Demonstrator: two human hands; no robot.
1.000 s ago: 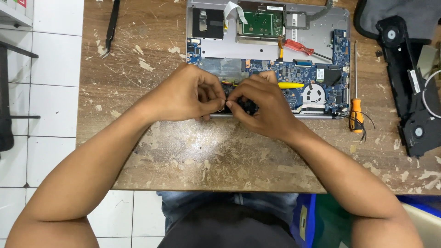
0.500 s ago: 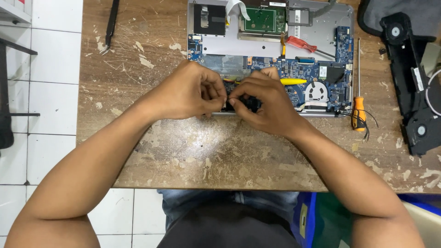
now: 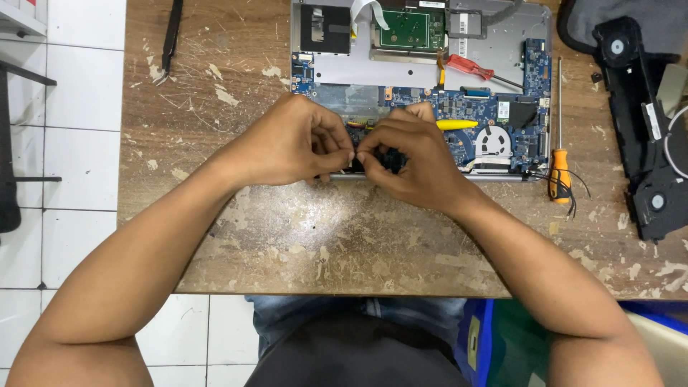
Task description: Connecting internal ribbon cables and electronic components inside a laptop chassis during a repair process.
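Both hands meeting at near edge of opened silver laptop chassis (image 3: 502, 43) on worn wooden bench (image 3: 215, 236). Left hand (image 3: 290, 143) curled, fingertips pinched on small black component (image 3: 356, 163); right hand (image 3: 412, 161) curled likewise, pinching same part from other side. Part sits between fingertips, just above chassis rim, beside blue motherboard (image 3: 502, 115). Equally near both hands. Long axis unclear: mostly hidden by fingers. Orange-handled screwdriver (image 3: 559, 172) lying right, untouched.
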